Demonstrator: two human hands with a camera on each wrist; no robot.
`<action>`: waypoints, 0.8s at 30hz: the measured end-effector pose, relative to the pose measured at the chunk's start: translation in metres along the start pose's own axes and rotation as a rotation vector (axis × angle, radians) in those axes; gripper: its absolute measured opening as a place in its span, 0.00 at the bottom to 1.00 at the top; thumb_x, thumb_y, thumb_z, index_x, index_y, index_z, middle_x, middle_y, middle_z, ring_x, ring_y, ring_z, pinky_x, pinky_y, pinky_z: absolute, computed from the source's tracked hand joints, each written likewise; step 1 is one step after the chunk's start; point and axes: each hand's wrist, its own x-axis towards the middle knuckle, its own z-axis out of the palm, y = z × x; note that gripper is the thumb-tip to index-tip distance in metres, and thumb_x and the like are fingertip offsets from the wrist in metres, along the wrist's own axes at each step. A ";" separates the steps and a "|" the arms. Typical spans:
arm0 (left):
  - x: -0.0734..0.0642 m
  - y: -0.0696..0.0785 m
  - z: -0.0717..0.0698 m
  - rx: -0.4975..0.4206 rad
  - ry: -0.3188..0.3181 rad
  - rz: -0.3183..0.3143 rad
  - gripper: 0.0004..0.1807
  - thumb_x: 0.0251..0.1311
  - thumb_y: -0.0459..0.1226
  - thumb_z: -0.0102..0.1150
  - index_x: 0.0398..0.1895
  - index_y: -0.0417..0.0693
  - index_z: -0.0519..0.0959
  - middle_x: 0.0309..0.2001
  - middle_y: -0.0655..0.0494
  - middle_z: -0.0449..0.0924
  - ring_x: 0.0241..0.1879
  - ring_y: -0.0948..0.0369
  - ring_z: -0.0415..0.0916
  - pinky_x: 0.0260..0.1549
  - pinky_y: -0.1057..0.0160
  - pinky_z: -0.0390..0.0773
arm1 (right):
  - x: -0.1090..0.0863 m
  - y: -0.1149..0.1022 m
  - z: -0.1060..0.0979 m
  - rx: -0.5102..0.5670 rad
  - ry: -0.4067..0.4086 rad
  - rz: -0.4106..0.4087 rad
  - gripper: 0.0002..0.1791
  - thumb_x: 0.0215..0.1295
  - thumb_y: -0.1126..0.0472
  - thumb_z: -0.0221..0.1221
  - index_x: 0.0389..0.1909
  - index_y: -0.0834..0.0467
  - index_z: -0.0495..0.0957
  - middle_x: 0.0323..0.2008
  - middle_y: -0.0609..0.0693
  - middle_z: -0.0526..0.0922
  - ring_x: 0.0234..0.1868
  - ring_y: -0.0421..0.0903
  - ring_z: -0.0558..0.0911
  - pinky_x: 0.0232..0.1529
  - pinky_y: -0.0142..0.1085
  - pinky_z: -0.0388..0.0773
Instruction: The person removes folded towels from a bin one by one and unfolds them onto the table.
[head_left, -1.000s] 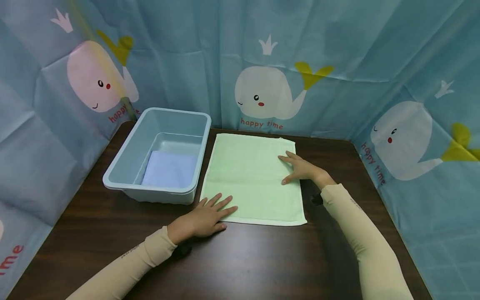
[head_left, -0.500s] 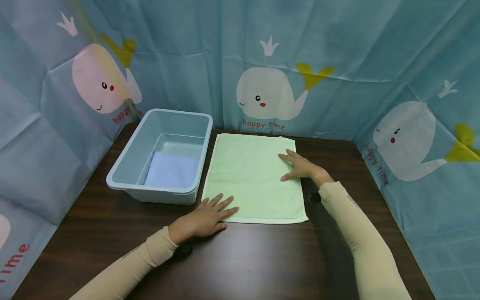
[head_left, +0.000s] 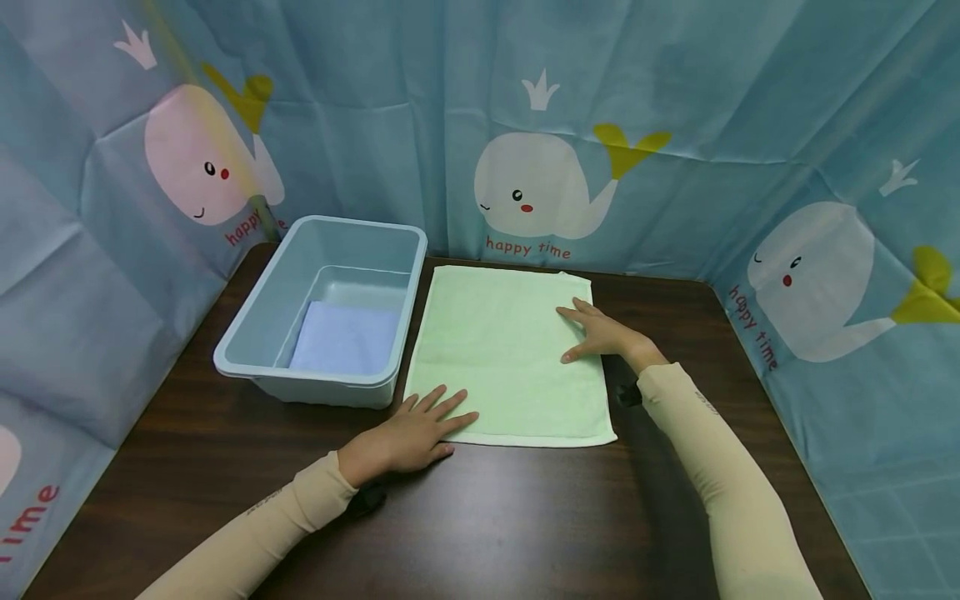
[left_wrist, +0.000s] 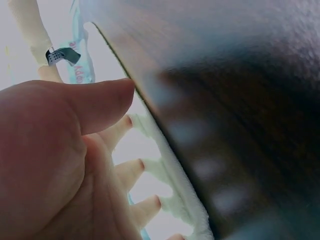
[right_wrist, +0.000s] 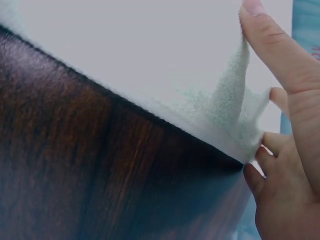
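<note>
A pale green towel [head_left: 502, 350] lies spread flat on the dark wooden table, its near edge showing a white hem. My left hand [head_left: 408, 433] rests with fingers spread on the towel's near left corner. In the left wrist view the thumb [left_wrist: 107, 102] reaches the hem, and the other fingertips touch the cloth. Over the towel's right edge lies my right hand [head_left: 600, 335], fingers extended and thumb apart. The right wrist view shows the right thumb [right_wrist: 280, 47] and fingers at the towel's edge [right_wrist: 200, 132], with the cloth raised in a small fold beneath them.
Left of the towel stands a light blue plastic basin [head_left: 315, 379], with a folded blue cloth [head_left: 345, 337] on its floor. A blue curtain [head_left: 360, 150] printed with whales borders the table [head_left: 525, 517] at the back and both sides.
The whole head view has shifted slightly to the right since a second ago. Both hands and the towel keep their places relative to each other.
</note>
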 end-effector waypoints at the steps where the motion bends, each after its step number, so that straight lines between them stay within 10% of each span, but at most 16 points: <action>1: 0.000 0.000 0.000 -0.002 0.000 0.000 0.31 0.74 0.46 0.48 0.78 0.62 0.57 0.81 0.51 0.44 0.80 0.43 0.41 0.72 0.33 0.52 | 0.000 0.000 0.000 0.003 0.000 -0.001 0.63 0.46 0.36 0.73 0.79 0.45 0.48 0.81 0.56 0.33 0.81 0.61 0.36 0.73 0.68 0.48; 24: -0.002 0.002 -0.001 0.018 0.002 -0.001 0.32 0.73 0.47 0.50 0.78 0.61 0.56 0.81 0.51 0.45 0.80 0.43 0.43 0.71 0.33 0.54 | -0.001 -0.001 0.000 0.007 0.006 -0.008 0.62 0.47 0.35 0.72 0.79 0.47 0.49 0.81 0.59 0.34 0.81 0.63 0.36 0.72 0.69 0.47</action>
